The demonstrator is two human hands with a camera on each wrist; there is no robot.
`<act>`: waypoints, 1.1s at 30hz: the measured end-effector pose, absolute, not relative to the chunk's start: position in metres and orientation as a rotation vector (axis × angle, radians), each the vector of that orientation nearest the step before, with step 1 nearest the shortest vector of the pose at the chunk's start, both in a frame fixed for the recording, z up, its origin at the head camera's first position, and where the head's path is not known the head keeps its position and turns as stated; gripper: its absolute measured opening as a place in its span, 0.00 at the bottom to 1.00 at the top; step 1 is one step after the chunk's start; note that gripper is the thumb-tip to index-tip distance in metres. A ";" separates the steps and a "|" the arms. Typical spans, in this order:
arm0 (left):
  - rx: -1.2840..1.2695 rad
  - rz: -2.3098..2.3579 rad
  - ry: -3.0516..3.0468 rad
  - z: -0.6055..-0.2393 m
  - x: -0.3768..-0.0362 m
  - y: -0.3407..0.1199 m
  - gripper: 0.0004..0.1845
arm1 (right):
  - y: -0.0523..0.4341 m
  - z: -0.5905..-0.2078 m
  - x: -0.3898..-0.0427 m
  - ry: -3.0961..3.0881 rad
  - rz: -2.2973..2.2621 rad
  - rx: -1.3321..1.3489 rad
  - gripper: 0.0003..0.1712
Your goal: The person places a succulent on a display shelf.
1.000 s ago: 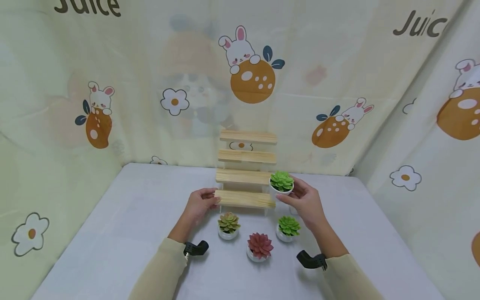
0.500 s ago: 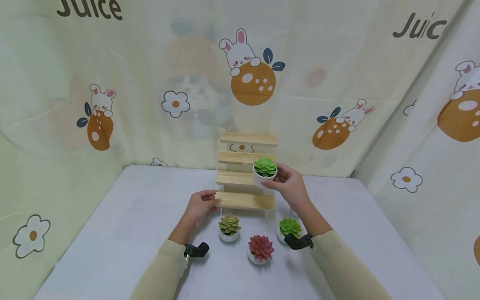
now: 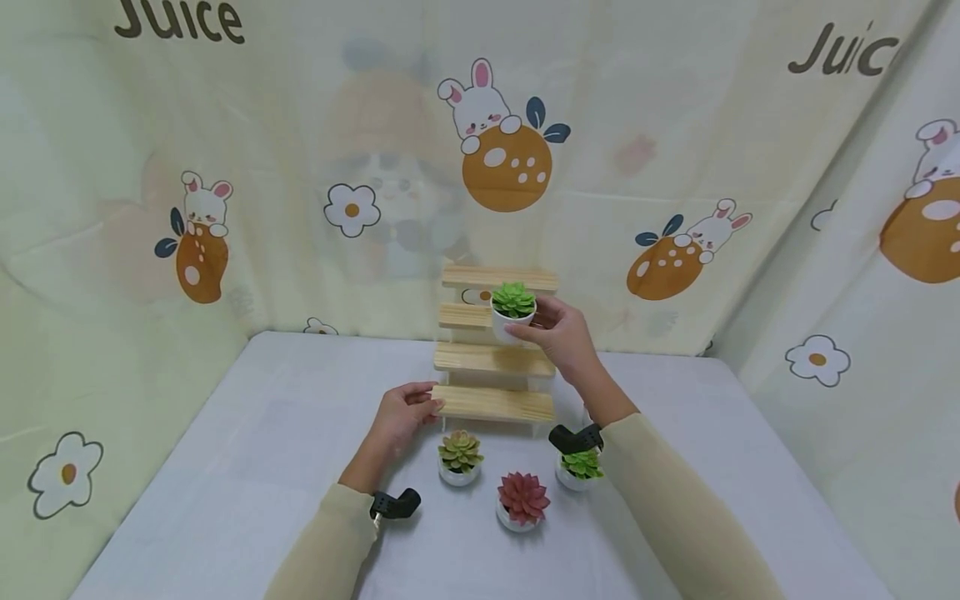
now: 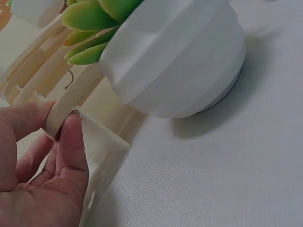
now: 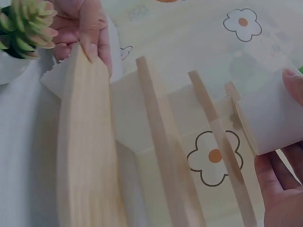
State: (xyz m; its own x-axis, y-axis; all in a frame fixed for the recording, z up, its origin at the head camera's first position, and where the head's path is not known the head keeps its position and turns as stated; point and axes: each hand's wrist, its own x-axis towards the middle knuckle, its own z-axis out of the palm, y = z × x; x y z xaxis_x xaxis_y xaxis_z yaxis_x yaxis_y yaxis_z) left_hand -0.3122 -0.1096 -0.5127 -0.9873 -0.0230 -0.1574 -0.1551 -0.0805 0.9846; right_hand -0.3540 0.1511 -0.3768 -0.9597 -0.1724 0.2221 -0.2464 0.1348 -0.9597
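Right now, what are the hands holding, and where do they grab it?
The right hand holds a green plant by its white pot's sides; the left hand pinches the bottom shelf's left end.

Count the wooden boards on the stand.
4, one above another: the lowest board, pinched by the left hand; the second board; the third board, partly hidden by the held pot; the top board.

Left sleeve [image 3: 322, 542] and right sleeve [image 3: 686, 504] are long, plain, matching beige. Left wrist camera [image 3: 401, 504] is black, bent like an elbow, rounded end, dark strap [image 3: 374, 503]; right wrist camera [image 3: 574, 439] has same black bent shape.
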 end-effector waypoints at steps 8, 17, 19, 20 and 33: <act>-0.212 2.222 2.071 -0.515 -0.313 -0.113 0.20 | 0.132 -0.363 -0.382 -2.323 1.941 0.478 0.36; -0.125 2.212 2.107 -0.512 -0.310 -0.112 0.21 | 0.119 -0.354 -0.411 -2.327 1.831 0.503 0.38; -0.121 2.214 2.110 -0.510 -0.309 -0.112 0.21 | 0.114 -0.351 -0.415 -2.333 1.819 0.498 0.38; -0.117 2.215 2.110 -0.510 -0.309 -0.112 0.21 | 0.111 -0.349 -0.416 -2.331 1.820 0.495 0.38; -0.127 2.204 2.093 -0.514 -0.313 -0.115 0.21 | 0.083 -0.338 -0.433 -2.404 1.792 0.357 0.40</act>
State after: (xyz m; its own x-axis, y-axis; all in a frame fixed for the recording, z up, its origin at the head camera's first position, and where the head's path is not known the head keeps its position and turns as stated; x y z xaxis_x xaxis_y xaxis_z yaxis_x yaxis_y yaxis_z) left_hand -0.3130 -0.1147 -0.5144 -0.9916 0.0148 -0.1285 -0.1291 -0.0503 0.9904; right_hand -0.4333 0.0831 -0.3378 -0.9646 -0.1154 0.2370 -0.2600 0.2703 -0.9270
